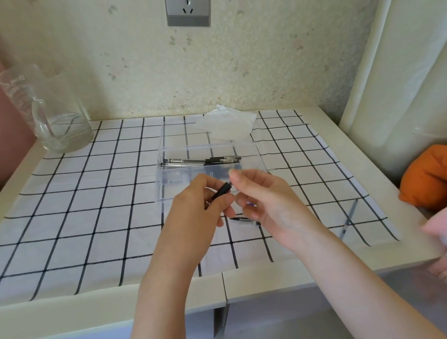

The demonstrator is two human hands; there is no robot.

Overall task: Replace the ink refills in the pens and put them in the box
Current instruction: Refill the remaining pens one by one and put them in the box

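Head view: pen inside left grip

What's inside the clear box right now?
Several pens lie side by side in the far half of the clear box; exact count unclear. The left hand and right hand, holding a black pen barrel, cover its near edge.

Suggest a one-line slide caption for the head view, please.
Left hand and right hand hold a black pen over the checked cloth, before a clear box with pens inside.
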